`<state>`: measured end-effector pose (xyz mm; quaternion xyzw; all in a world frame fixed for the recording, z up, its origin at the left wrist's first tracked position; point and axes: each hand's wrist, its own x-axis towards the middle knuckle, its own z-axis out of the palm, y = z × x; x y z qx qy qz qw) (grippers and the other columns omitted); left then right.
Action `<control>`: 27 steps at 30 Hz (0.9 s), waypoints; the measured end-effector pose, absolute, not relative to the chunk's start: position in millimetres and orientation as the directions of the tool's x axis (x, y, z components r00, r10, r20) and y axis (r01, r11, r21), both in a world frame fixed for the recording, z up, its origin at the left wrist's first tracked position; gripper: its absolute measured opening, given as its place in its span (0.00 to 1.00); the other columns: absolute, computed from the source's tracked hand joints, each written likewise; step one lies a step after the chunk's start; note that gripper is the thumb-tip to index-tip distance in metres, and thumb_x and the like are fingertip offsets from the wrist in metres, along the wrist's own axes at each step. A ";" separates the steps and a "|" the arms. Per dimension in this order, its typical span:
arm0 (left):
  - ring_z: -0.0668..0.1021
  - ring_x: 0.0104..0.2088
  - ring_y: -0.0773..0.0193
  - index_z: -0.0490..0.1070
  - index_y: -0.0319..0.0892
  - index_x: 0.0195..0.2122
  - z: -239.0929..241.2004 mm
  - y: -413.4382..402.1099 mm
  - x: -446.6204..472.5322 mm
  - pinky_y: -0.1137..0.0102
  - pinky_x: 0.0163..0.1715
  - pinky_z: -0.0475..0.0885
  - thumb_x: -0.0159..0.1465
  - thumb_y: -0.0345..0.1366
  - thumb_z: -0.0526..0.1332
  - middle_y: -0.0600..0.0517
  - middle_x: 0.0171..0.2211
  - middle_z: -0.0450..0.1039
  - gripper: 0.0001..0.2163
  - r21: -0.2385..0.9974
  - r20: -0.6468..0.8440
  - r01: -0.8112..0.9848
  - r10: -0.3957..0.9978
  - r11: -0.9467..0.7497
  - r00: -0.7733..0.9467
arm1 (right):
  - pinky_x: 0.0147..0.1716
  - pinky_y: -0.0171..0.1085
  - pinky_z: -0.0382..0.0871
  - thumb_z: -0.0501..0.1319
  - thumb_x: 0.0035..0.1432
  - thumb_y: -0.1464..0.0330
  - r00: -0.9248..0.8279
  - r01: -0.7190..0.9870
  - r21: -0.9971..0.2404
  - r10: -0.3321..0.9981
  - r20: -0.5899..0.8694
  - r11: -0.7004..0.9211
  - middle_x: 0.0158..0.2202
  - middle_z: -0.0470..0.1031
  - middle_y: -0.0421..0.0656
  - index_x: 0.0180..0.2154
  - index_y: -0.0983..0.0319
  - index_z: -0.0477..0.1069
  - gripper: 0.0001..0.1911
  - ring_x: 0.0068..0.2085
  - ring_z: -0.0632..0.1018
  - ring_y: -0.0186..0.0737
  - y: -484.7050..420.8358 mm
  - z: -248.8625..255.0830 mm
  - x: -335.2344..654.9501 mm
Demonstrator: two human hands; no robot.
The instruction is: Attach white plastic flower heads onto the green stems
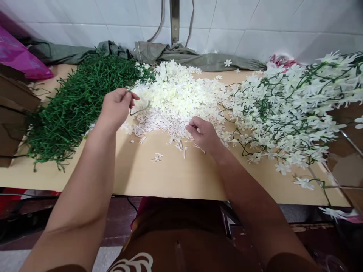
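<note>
White tile wall (241,22) at the back, pale wood-look table (170,181) up front, and that's pretty much my whole view from the head cam over here. So, the bit that matters: 1 thin green stem (141,110), up in the air over the near left edge of the white flower pile (181,90). My left hand (120,100) has it in a narrow pinch between thumb and fingers, with the loose end curving out to the right. My right hand (202,132) is by the front of the same pile, fingers curled in and thumb close to them. Can't tell from here if anything's tucked in there, tbh.

Between the 2 hands there's a messy fan of thin white sticks (170,122), plus a few strays (157,157) lying closer to me. Left of all that is a big heap of green stems (76,94). Over on the right, a large bunch of white flowers on green stems (283,98) spreads out toward the table's edge. Further out: a crumpled grey-green cloth (210,62) along the wall, a cardboard box (14,102) at far left with a bright pink bag (19,53) above it, and a metal upright (175,22) against the tiles.
</note>
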<state>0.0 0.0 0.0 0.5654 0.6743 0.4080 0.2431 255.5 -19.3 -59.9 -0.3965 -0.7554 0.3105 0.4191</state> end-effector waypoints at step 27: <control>0.59 0.22 0.73 0.63 0.40 0.22 -54.2 -17.7 62.9 0.73 0.22 0.53 0.63 0.42 0.57 0.57 0.20 0.57 0.15 0.977 -0.161 0.211 0.780 0.037 0.605 | 0.26 0.34 0.52 0.57 0.57 0.66 -0.399 0.307 -0.900 0.900 0.173 0.309 0.21 0.55 0.34 0.23 0.60 0.58 0.12 0.25 0.57 0.29 -21.1 -64.1 251.7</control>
